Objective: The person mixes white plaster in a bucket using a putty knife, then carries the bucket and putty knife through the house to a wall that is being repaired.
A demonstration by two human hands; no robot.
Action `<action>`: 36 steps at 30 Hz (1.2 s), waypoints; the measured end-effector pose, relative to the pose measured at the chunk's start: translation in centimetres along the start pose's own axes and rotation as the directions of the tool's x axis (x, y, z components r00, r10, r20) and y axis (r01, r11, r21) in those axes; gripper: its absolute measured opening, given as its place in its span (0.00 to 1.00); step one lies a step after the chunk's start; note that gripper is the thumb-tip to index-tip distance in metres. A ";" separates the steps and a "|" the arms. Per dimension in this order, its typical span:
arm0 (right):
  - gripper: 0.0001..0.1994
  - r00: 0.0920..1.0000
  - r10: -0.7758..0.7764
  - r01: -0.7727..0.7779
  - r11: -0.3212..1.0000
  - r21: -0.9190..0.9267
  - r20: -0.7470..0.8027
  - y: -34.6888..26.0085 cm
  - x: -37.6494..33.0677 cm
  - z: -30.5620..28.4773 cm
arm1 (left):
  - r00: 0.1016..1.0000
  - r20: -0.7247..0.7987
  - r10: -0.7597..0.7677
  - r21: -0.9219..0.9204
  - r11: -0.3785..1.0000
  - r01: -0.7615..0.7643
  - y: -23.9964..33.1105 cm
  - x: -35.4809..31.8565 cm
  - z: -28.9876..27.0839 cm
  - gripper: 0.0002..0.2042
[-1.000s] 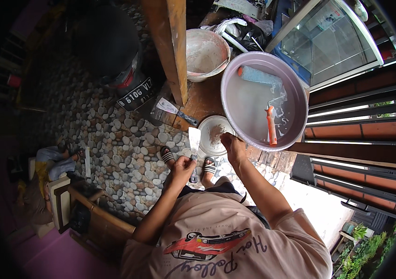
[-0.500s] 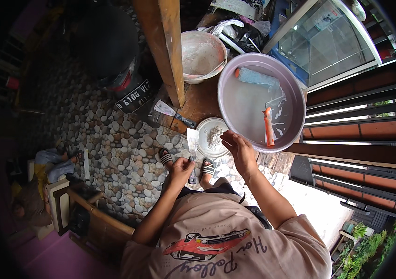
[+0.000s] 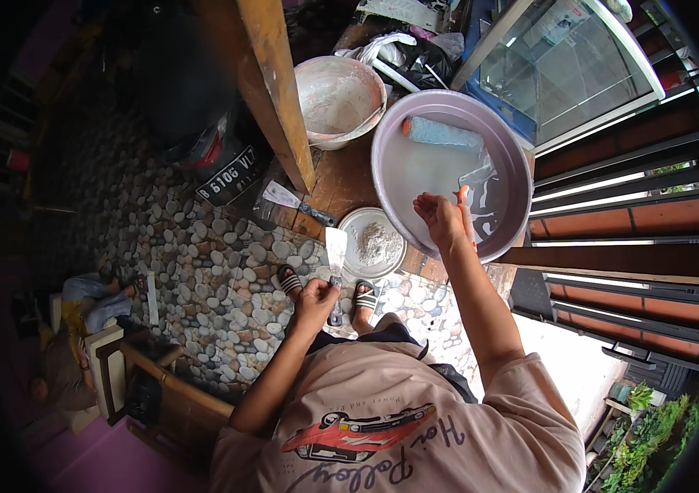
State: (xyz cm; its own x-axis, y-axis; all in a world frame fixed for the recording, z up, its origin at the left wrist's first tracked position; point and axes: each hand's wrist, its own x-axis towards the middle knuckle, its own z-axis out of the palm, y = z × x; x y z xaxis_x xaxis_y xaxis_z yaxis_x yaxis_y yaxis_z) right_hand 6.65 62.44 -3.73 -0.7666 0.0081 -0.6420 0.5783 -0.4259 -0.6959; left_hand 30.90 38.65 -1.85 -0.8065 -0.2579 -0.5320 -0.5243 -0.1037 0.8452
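Observation:
My left hand (image 3: 313, 302) is closed round the handle of a putty knife (image 3: 336, 248), its pale blade pointing away from me. Over the near part of a lilac tub (image 3: 524, 185) of cloudy water is my right hand (image 3: 441, 220), empty, its fingers stretched out and slightly cupped. Beside that hand, a paint roller (image 3: 446, 134) with a blue sleeve and an orange handle lies in the water. A round white lid (image 3: 349, 256) holding a heap of pale powder (image 3: 378, 245) sits just past the putty knife's blade. Left of it rests a second putty knife (image 3: 300, 204).
A stained bucket (image 3: 341, 99) stands behind the lid, next to a wooden post (image 3: 280, 90). A glass-fronted cabinet (image 3: 567, 74) is beyond the tub, and a slatted fence (image 3: 620, 226) runs along the right. A parked motorcycle (image 3: 218, 152) and a seated person (image 3: 78, 329) are at left.
My right hand has moved from beside the lid, forward and right, to over the tub. My left hand still holds the putty knife. The whole view has shifted slightly.

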 end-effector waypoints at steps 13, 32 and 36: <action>0.12 0.992 0.122 -0.124 0.988 0.093 0.030 0.5 2.2 -1.1 | 1.000 0.005 0.010 -0.014 1.000 -0.010 -0.2 -0.1 0.0 0.08; 0.13 0.947 0.174 -0.266 0.894 0.361 0.269 -1.8 -4.6 1.7 | 1.000 0.002 0.001 0.009 1.000 -0.001 -0.3 -0.2 -0.1 0.08; 0.12 0.931 0.193 -0.306 0.875 0.374 0.310 -1.1 -5.9 2.4 | 1.000 0.008 0.009 -0.003 1.000 -0.009 -0.6 -0.1 -0.1 0.08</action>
State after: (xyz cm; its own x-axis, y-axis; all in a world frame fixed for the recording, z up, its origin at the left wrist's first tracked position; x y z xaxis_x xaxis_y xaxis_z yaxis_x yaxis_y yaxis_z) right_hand 9.83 60.68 1.64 -0.6883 -0.3553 -0.6324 0.6366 -0.7139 -0.2918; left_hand 31.34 38.64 -2.33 -0.8136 -0.2513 -0.5244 -0.5159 -0.1040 0.8503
